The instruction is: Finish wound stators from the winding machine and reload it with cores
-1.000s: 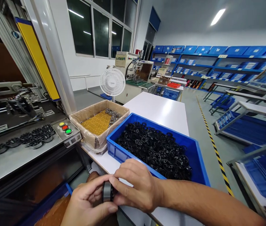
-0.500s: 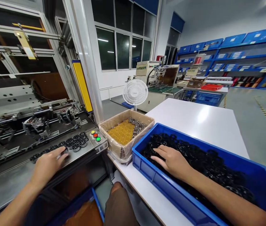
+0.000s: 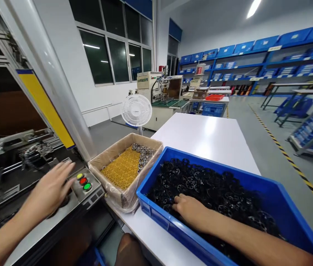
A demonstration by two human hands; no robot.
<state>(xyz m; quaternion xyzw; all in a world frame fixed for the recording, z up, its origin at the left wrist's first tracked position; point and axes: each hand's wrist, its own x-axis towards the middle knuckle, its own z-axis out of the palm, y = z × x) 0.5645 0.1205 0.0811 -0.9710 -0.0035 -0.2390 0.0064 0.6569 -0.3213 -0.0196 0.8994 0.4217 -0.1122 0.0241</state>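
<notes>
Workshop shelving with blue bins is lining the upper right of the frame. Lower centre, the right hand [image 3: 191, 211] is digging, fingers curled, into loose black ring-shaped plastic parts [image 3: 214, 188] filling the blue bin [image 3: 156, 216] on the white desk [image 3: 209, 133]; whether it is holding one cannot be told. Lower left, the left hand [image 3: 50, 192] is hovering spread and empty over the grey machine deck [image 3: 34, 231], beside the button panel [image 3: 83, 181]. A lined cardboard box [image 3: 123, 197] is sitting between. Judged step: picking a part; grasping one ring cleanly comes next.

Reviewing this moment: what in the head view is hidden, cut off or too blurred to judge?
- Left hand: motion-blurred; what lies under its palm on the machine ledge is covered.
- Right hand: fingertips sunk among the black rings in the blue bin; a grasp cannot be told.
- Cardboard box: near wall hides its lower contents.
- Shelf bins: contents too small.
</notes>
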